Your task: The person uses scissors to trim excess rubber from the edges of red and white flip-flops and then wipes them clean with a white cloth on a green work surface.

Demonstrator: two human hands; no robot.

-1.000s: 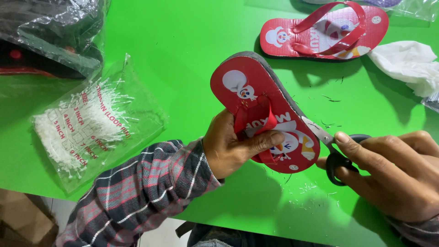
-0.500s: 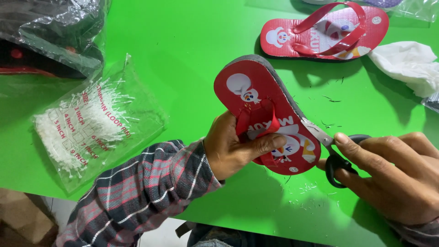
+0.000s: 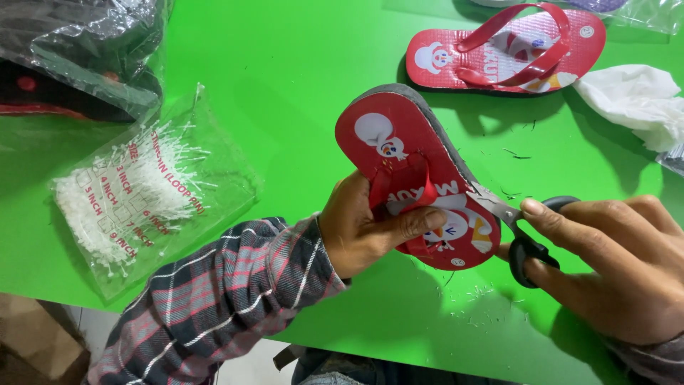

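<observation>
My left hand [image 3: 374,228] grips a red flip-flop [image 3: 399,146] with cartoon prints and a grey sole, thumb laid across its strap, holding it tilted above the green table [image 3: 285,85]. My right hand [image 3: 613,264] holds black-handled scissors [image 3: 524,232]; their blades meet the sandal's right edge near the heel. Small trimmed bits lie on the table below the sandal.
A matching red flip-flop [image 3: 509,50] lies flat at the back right, next to a crumpled white cloth [image 3: 634,100]. A clear bag of white plastic loop pins [image 3: 139,189] lies at the left. A dark plastic-wrapped bundle [image 3: 71,50] sits at the back left corner.
The held flip-flop has turned slightly, its toe end swinging right and a little lower. The scissors stay at its right edge.
</observation>
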